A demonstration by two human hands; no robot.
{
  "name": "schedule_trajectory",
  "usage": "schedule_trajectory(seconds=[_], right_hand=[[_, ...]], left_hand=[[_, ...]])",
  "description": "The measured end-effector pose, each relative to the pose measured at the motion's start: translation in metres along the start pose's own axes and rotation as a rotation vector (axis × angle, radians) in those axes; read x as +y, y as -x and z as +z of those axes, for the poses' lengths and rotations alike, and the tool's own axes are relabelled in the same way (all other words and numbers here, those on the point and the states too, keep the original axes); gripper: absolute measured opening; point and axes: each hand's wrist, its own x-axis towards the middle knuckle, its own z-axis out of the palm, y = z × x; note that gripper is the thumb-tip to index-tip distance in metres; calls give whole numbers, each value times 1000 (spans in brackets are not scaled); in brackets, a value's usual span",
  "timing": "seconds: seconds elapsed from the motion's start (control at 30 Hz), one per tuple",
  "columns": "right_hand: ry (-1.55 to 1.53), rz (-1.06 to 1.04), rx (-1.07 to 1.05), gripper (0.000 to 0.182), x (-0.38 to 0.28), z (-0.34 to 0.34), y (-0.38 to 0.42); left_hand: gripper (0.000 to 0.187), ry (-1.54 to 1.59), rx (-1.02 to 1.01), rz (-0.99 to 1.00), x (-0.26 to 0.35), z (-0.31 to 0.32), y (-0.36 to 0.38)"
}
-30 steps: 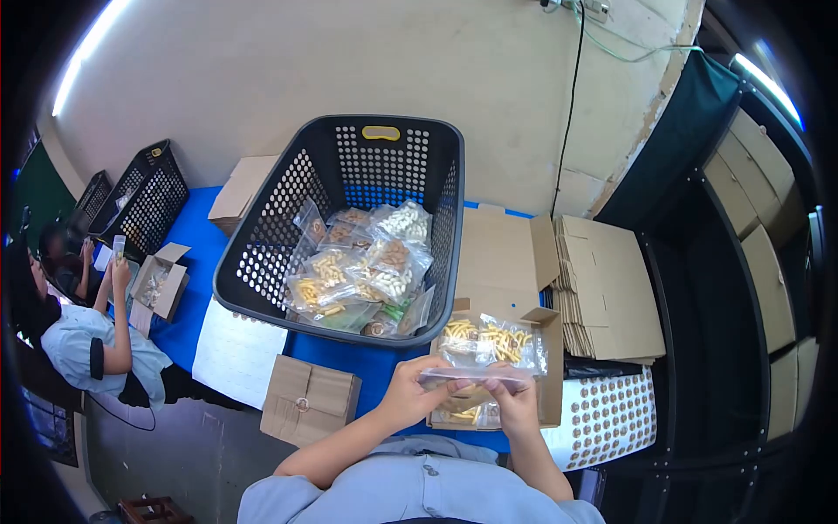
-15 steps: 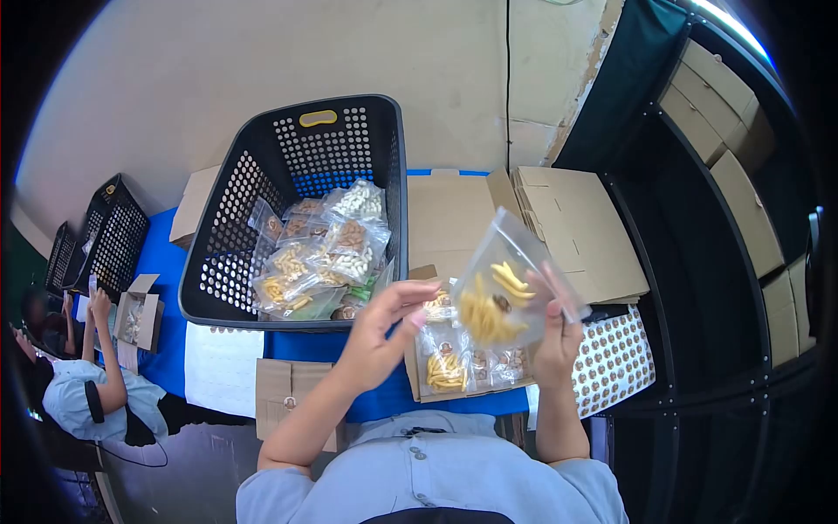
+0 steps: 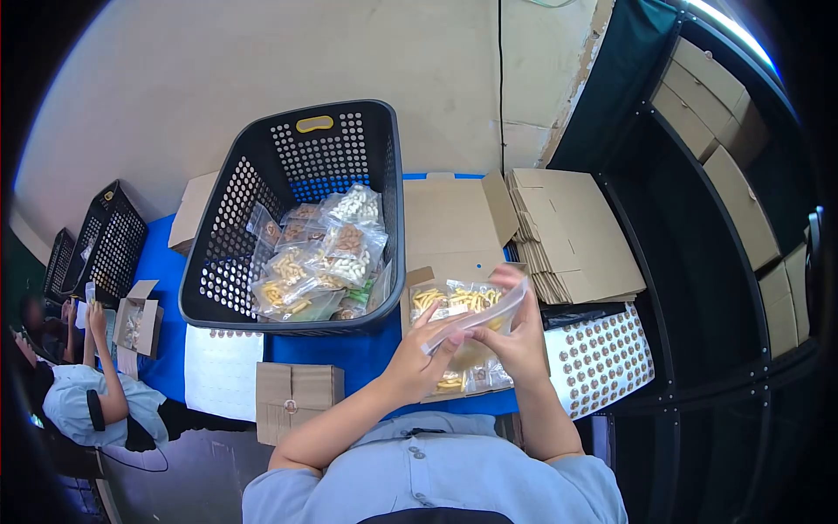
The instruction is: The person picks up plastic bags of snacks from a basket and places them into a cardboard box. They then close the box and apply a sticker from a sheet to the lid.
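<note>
My left hand (image 3: 417, 360) and my right hand (image 3: 517, 342) are both closed on a clear plastic bag (image 3: 489, 316). The bag is tilted over an open cardboard box (image 3: 421, 277), and yellowish pieces show through its lower part. My left hand grips the left end of its top edge, my right hand the right side. Inside the box lie bags of yellow, finger-shaped pieces (image 3: 476, 297), partly hidden by my hands and the held bag. To the left stands a black perforated basket (image 3: 397, 218) with several filled clear bags (image 3: 349, 240) in it.
Flattened cardboard boxes (image 3: 580, 236) are stacked at the right, behind a sheet of round stickers (image 3: 602, 358). A closed carton (image 3: 299, 397) sits near the table's front edge, beside a white sheet (image 3: 223, 371). Another person (image 3: 100, 402) works far left; dark shelves (image 3: 698, 227) stand right.
The bag has come down and tilted over the box. My left hand has moved right and taken hold of its top edge, while my right hand has shifted left with it.
</note>
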Motion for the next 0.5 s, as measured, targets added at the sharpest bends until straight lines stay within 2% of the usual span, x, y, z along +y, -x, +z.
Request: schedule_trajectory(seconds=[0.03,0.07,0.13,0.17,0.27,0.3,0.37,0.43,0.47,0.5], right_hand=[[-192,77,-26,46,-3,1,3],[-192,76,-26,46,2,0,6],[-486,313,-28,23,8,-4,9],[-450,293,12,7,7,-5,9],[-390,338,38,14,8,-7,12],[-389,337,38,14,13,-11,12],[-314,231,225,22,29,-31,9],[-248,170,475,28,29,-59,3],[-249,168,473,28,29,-66,3],[-194,153,547,29,22,-70,3]], left_hand=[[43,-51,-25,9,1,-1,1],[43,-52,-25,10,0,-2,1],[44,-139,-3,14,-3,-5,2],[44,-139,-5,14,-4,-6,2],[51,-212,-49,-29,-10,-10,3],[57,-135,-45,-4,-17,-12,3],[63,-58,-43,20,-20,-17,3],[75,195,104,86,-17,-21,1],[75,193,106,88,-24,-19,2],[64,188,61,49,-31,-16,2]])
